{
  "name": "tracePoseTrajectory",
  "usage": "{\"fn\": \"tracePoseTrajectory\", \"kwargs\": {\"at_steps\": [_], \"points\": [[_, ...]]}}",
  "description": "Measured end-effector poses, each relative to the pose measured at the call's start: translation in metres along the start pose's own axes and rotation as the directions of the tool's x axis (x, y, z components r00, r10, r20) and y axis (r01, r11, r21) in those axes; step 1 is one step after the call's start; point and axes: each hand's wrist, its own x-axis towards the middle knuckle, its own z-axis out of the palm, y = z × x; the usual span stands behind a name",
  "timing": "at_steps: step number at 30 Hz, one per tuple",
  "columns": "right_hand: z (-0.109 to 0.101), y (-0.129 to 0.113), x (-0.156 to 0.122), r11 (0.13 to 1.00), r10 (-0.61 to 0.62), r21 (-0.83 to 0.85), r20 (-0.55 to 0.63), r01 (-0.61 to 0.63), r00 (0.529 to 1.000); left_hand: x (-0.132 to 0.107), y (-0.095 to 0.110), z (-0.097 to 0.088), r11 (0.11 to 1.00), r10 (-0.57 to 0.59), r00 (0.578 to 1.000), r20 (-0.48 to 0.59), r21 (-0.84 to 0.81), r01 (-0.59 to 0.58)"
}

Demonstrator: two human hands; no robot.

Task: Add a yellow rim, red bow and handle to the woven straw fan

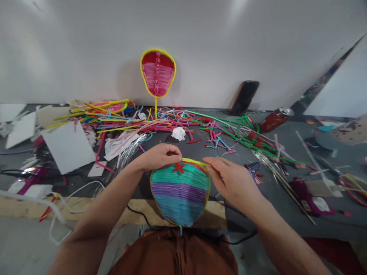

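Item: one striped fan (180, 198), green, purple and blue in bands, yellow rim, red star (179, 168) near its upper edge. Location: in front of the person, at the near edge of the bench (292, 139), broad end away from the body, short blue stem towards the brown clothing (172, 256). Whether it touches the bench cannot be told.

Left hand (164, 156): thumb and fingers pinched on the upper rim, just beside the star.

Right hand (231, 177): thumb and forefinger pinching a yellow strip (191, 160) at the upper right of the rim; the strip runs along the top edge between the two hands.

Behind: one pink and red fan (150, 72), yellow rim, upright on its stem against the pale wall; one dark phone (246, 97), leaning on the same wall.

Left side: heap of coloured fuzzy sticks (114, 109); white card (67, 143), tilted; purple glue gun (34, 175).

Centre: white crumpled wad (178, 133), among scattered short pieces.

Right side: red can (273, 120), tipped; green stems with red tips; second purple glue gun (299, 187); spotted cup (352, 130), tilted.
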Motion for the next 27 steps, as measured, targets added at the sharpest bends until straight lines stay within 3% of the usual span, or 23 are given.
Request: {"fn": "tracePoseTrajectory", "kwargs": {"at_steps": [4, 9, 20, 24, 27], "points": [[0.02, 0.012, -0.02, 0.984, 0.045, 0.176, -0.033, -0.038, 0.998, -0.002, -0.019, -0.004, 0.983, -0.139, 0.987, -0.076, -0.128, 0.128], [0.048, 0.01, -0.041, 0.96, 0.121, 0.256, -0.021, -0.112, 0.992, -0.003, -0.039, -0.005, 0.933, -0.207, 0.975, -0.078, -0.314, 0.173], [0.073, -0.004, -0.059, 0.894, 0.2, 0.392, 0.087, -0.218, 0.976, -0.002, -0.041, -0.005, 0.897, -0.258, 0.963, -0.076, -0.39, 0.209], [0.075, -0.006, -0.061, 0.803, 0.269, 0.494, 0.197, -0.332, 0.943, -0.001, -0.042, -0.005, 0.896, -0.249, 0.966, -0.07, -0.395, 0.202], [0.077, -0.006, -0.061, 0.614, 0.313, 0.645, 0.328, -0.454, 0.891, 0.003, -0.044, -0.004, 0.891, -0.252, 0.965, -0.065, -0.404, 0.206]]}}
